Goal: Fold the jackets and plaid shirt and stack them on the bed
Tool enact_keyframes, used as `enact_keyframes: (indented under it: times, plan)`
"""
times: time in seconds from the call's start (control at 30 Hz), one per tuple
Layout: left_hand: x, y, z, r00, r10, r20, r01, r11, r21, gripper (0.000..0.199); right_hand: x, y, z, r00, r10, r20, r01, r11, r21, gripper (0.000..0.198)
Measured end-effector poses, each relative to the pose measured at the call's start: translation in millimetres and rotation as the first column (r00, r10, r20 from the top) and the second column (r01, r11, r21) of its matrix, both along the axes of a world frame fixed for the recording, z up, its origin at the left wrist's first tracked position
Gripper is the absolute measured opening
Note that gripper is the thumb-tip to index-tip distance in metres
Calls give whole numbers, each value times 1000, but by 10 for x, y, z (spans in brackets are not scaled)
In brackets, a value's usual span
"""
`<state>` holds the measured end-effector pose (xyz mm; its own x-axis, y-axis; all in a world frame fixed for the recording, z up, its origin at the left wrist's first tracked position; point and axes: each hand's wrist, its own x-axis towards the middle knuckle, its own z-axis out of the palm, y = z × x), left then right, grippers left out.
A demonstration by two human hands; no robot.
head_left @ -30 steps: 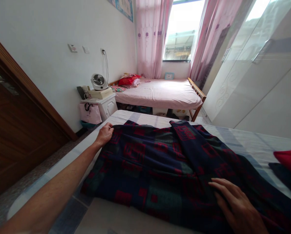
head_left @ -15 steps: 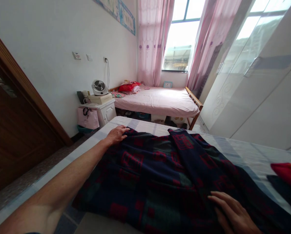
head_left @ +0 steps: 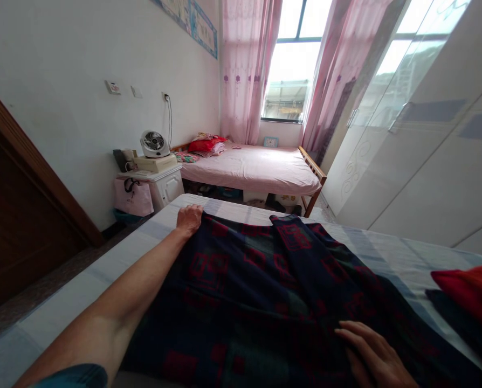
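A dark navy and green garment (head_left: 241,291) with red square patterns lies spread over the near bed, one folded strip of it running diagonally across its middle. My left hand (head_left: 190,218) is closed on the garment's far left corner, fingers curled over the edge. Lower right, my right hand (head_left: 374,350) rests on the cloth with its fingers stretched out, holding nothing. The bottom of the garment runs out of view below.
The near bed (head_left: 144,229) has a pale checked sheet. Red and orange folded clothes (head_left: 467,291) lie at its right. Beyond are a pink-covered bed (head_left: 257,167), a white cabinet (head_left: 170,186) bearing a fan (head_left: 155,141), and a tall white wardrobe (head_left: 419,161). A brown door (head_left: 18,231) stands left.
My left hand has gone from reaching over the garment's corner with extended fingers to gripping it, pulling the cloth flatter. My right hand stays on the cloth. The view has turned slightly right.
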<state>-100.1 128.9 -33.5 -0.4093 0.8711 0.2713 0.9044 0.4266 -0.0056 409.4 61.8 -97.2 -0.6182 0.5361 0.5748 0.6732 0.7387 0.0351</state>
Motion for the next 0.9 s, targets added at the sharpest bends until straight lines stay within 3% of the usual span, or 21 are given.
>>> enact_keyframes:
  times: [0.13, 0.27, 0.3, 0.37, 0.4, 0.5, 0.6, 0.73, 0.83, 0.9]
  plan:
    - [109, -165, 8, 999, -8, 44, 8, 1000, -4, 29, -42, -73, 25, 999, -47, -26, 43, 987, -156, 25]
    - [389, -757, 101, 976, -211, 54, 209, 977, 34, 38, -110, -115, 91, 994, -81, -76, 58, 960, -273, 24]
    - [476, -969, 89, 956, -288, 53, 286, 957, 51, 40, -127, -120, 113, 992, -89, -92, 60, 958, -282, 24]
    - [616, -1414, -15, 865, -500, 46, 492, 862, 120, 43, -158, -132, 154, 988, -101, -114, 63, 954, -292, 23]
    - [652, -1622, -103, 839, -544, 35, 538, 836, 108, 44, -172, -139, 170, 987, -105, -122, 64, 953, -297, 22]
    - [591, -2064, -406, 870, -490, 54, 488, 872, 38, 51, -203, -154, 190, 986, -107, -125, 60, 943, -329, 22]
    - [386, -2202, -557, 915, -389, 111, 386, 921, 41, 54, -194, -144, 192, 988, -91, -122, 42, 933, -358, 22]
    - [284, -2238, -400, 897, -396, 197, 371, 916, 155, 52, -79, -115, 304, 985, -106, -138, 48, 928, -368, 22]
    - [409, -2336, -273, 868, -462, 182, 411, 874, 260, 44, 63, -167, 485, 969, -170, -178, 103, 937, -334, 22]
    - [484, -2408, -297, 844, -515, 153, 470, 846, 253, 43, 146, -254, 587, 963, -168, -211, 91, 938, -335, 21]
